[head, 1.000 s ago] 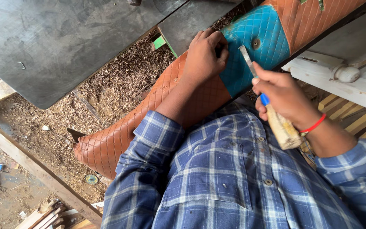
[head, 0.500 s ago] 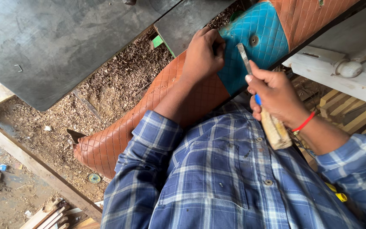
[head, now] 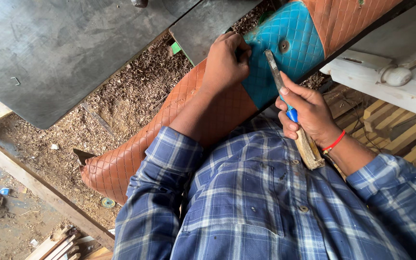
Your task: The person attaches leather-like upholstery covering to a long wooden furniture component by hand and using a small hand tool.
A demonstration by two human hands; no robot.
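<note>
Two hands work on the quilted blue panel (head: 290, 48) w/ its button, atop the long brown cushion: left hand (head: 225, 62) pinches its edge, right hand (head: 306, 110) grips a wooden-handled chisel (head: 290, 108), blade tip on the blue, so prying looks underway & calls for steady push.

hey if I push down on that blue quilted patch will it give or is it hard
The blue quilted patch probably gives a little: its stitched diamonds look puffed. It likely won't shift, since a button pins it and the left hand presses its edge. The chisel in the right hand could tear it.
</note>
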